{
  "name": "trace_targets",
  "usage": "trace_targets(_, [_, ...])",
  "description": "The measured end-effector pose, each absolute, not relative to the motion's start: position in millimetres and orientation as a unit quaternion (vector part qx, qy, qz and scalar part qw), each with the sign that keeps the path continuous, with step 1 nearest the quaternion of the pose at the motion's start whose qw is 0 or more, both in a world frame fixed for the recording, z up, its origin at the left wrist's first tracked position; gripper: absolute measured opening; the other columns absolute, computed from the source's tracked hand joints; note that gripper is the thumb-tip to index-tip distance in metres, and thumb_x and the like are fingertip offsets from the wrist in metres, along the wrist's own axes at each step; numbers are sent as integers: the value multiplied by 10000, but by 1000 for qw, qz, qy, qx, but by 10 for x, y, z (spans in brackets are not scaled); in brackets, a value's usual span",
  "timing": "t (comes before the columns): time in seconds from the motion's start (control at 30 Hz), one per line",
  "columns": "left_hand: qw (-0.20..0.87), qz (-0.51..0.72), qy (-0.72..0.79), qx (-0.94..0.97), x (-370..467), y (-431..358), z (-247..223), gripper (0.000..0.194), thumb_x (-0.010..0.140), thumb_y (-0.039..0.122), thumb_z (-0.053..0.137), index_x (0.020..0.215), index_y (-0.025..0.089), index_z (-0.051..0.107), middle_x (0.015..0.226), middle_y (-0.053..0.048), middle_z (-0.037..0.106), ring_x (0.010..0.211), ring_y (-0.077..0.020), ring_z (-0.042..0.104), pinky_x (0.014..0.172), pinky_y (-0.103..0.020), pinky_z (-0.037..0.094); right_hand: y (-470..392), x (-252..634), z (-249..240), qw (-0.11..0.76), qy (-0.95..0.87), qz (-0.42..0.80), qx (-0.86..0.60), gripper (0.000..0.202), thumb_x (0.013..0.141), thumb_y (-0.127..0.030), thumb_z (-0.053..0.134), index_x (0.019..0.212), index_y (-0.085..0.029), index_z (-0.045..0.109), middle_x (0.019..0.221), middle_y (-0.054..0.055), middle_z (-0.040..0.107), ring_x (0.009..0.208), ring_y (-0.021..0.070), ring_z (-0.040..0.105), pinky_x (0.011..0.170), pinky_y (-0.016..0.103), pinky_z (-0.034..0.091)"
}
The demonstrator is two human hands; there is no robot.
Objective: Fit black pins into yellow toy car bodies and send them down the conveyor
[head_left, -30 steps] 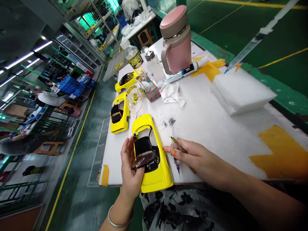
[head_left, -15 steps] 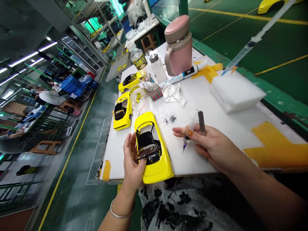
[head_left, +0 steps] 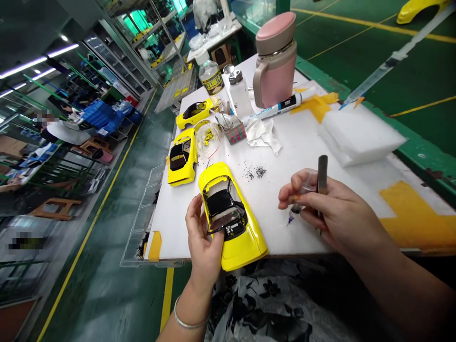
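My left hand is closed round the left side of a yellow toy car body, whose front end rests near the table edge. Under my left thumb is a dark, clear window piece, lying over the opening in the car body. To the right, my right hand grips a small syringe with a purple needle tip pointing down. Dark flat tweezers stand upright between the same fingers. Tiny black bits lie scattered on the white table beyond the car.
Two more yellow car bodies stand at the back left. Behind are a plastic bottle, a white pump bottle, a pink mug and a marker. A second syringe sticks up from a white foam block.
My right hand has moved right, away from the car body, with the syringe and tweezers. The window piece has tipped down closer to the body's opening. The whole view has shifted slightly.
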State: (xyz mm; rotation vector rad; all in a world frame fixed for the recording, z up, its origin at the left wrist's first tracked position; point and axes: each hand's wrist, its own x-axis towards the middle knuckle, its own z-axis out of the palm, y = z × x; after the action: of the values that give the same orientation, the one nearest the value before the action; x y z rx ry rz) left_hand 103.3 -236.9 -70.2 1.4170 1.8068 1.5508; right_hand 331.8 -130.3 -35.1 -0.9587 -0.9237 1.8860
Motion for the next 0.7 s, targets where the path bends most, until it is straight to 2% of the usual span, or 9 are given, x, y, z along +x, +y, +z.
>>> trace_targets(0.1, [188,559,640,493,1027,-2363,-705,639,945,281,687,1524,301,419,1616,-112,407,1544,-265,361,1254,-414,360,-1268,3269,-322,428,-298,779,-349,185,751,-219,703,862,-233,555,796,28,645,620,127,517,372,195,116])
trace_targets(0.17, [191,563,636,491,1034,-2361,-703,634,945,279,686,1521,297,421,1611,-117,410,1546,-264,358,1257,-419,353,-1262,3259,-283,444,-266,790,-327,165,846,-369,682,877,-241,582,737,28,582,579,130,436,369,208,103])
trace_targets(0.27, [204,575,623,490,1047,-2376,-698,642,943,285,686,1526,306,419,1630,-112,391,1556,-267,338,1268,-431,333,-1322,3251,-192,463,-276,793,-283,460,956,-640,528,747,-235,588,587,7,390,534,135,312,370,222,130])
trace_targets(0.33, [218,600,593,491,1043,-2396,-699,652,934,293,691,1527,320,425,1640,-104,389,1561,-272,329,1271,-441,329,-1416,3222,-121,462,-307,794,-248,603,977,-721,426,657,-232,573,518,-3,277,515,141,255,372,231,170])
trace_targets(0.4, [231,648,544,480,1022,-2418,-706,658,912,301,699,1518,327,444,1623,-98,418,1558,-277,336,1269,-450,336,-1533,3162,-56,449,-330,800,-223,626,996,-714,377,644,-244,594,473,-4,225,502,151,243,381,242,212])
trace_targets(0.53, [246,742,479,401,960,-2450,-732,613,872,286,671,1460,309,500,1519,-114,516,1521,-290,397,1242,-489,386,-1743,2953,9,419,-355,810,-203,426,994,-579,445,742,-279,612,458,-20,207,481,158,245,398,257,249])
trace_targets(0.7, [252,761,480,356,939,-2449,-761,548,882,267,628,1416,282,508,1472,-134,542,1477,-285,453,1215,-501,420,-1875,2677,12,417,-403,783,-224,346,992,-524,457,751,-277,438,475,-40,175,461,164,236,407,275,245])
